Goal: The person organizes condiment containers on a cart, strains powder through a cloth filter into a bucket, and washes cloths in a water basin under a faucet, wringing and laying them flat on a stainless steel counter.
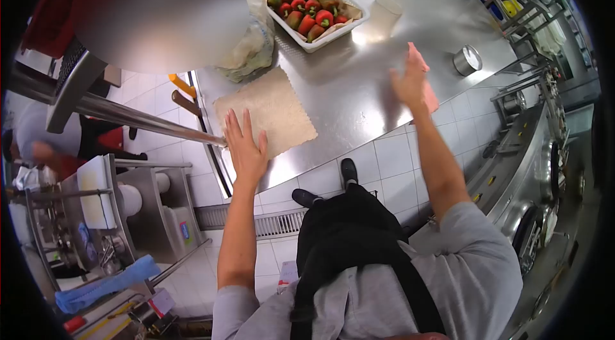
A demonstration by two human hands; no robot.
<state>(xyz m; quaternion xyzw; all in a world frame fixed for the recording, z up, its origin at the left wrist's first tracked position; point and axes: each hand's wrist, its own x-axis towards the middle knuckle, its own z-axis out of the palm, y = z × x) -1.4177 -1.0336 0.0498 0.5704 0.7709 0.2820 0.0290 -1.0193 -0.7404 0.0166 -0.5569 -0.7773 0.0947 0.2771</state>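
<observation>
My left hand (246, 151) lies palm down with fingers spread on the lower left part of a beige cloth (275, 109), which is spread on the steel table (346, 106). Over at the table's right, my right hand (409, 84) is on a pink cloth (429, 93), which sticks out past the hand above and below. The fingers there are blurred by motion. A small round metal tin (467, 60) with something white in it stands to the right of that hand.
A white plastic basket (318, 44) of red and greenish peppers (311, 10) stands at the back. Left of it is a filled clear plastic bag (256, 55). Orange (182, 86) and brown handles (186, 103) hang at the left edge. A person (48, 135) bends at far left.
</observation>
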